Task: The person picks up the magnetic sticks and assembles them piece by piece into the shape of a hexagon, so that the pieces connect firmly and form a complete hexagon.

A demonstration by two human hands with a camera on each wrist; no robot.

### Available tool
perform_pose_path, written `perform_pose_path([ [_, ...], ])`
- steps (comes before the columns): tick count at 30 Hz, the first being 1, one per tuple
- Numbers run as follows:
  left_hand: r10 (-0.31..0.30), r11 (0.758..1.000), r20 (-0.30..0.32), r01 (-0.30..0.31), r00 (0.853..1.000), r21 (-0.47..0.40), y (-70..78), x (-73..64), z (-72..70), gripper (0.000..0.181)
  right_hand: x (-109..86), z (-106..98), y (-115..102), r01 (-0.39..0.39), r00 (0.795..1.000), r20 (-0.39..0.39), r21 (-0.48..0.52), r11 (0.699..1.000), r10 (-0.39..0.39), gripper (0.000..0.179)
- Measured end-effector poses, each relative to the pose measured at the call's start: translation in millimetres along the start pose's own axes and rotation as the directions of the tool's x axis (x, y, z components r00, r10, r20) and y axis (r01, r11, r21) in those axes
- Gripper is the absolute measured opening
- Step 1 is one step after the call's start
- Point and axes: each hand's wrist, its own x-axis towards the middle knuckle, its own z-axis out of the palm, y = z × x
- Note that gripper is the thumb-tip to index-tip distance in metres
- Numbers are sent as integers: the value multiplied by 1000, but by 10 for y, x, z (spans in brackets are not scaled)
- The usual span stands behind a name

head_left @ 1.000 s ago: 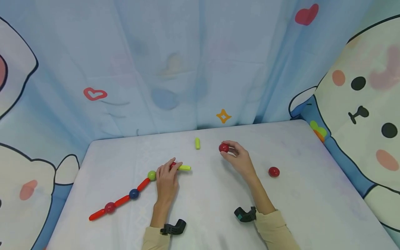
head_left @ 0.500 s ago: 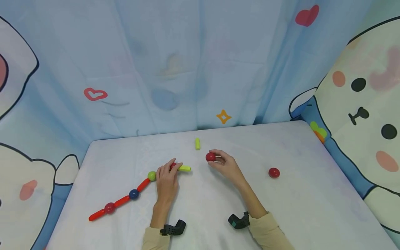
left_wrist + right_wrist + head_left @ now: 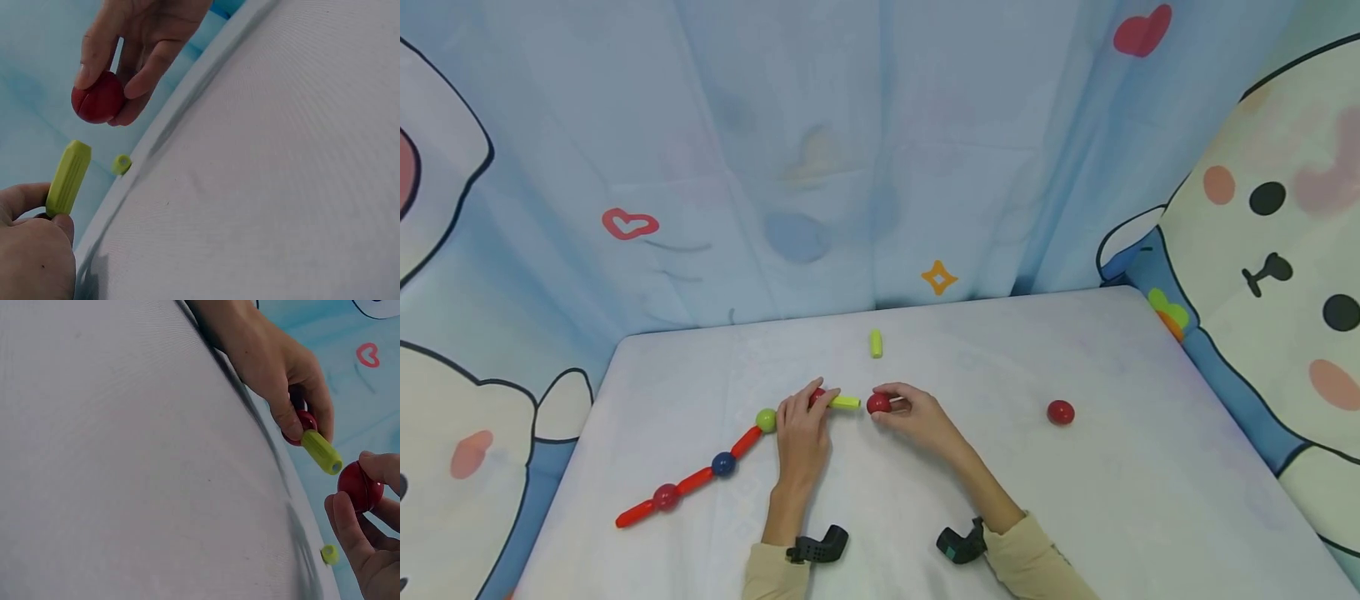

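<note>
A chain of red rods and coloured balls [image 3: 724, 464] slants across the table's left half. My left hand [image 3: 802, 433] grips a red ball [image 3: 304, 422] at the chain's right end, thumb and fingers around it. From that ball a yellow-green ribbed rod [image 3: 846, 402] points right; its end hole shows in the right wrist view. My right hand [image 3: 917, 421] pinches a loose red ball [image 3: 878, 403] between thumb and fingertips. This ball sits just off the rod's free end, with a small gap between them in both wrist views. My left palm hides part of the chain.
Another yellow-green rod [image 3: 876, 343] lies near the table's back edge. A second loose red ball [image 3: 1061, 412] rests on the white tablecloth [image 3: 1150, 500] at the right. Behind the table hangs a blue printed curtain [image 3: 820, 167].
My right hand has carried its red ball left and toward me, from beyond the far rod's right side to beside the held rod's end. My left hand has stayed in place.
</note>
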Motion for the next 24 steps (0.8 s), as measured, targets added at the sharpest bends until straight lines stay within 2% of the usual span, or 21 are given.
perform_pose_path([
  [7, 26, 1000, -3, -27, 1000, -5, 9, 7, 4, 33, 6, 51, 28, -15, 1000, -19, -20, 1000, 14, 39],
  [15, 59, 998, -15, -59, 998, -5, 7, 6, 6, 32, 11, 54, 57, 14, 1000, -15, -27, 1000, -14, 39],
  [24, 44, 999, 9, -44, 999, 2, 13, 6, -1, 31, 14, 59, 70, 13, 1000, -8, -18, 1000, -13, 39],
])
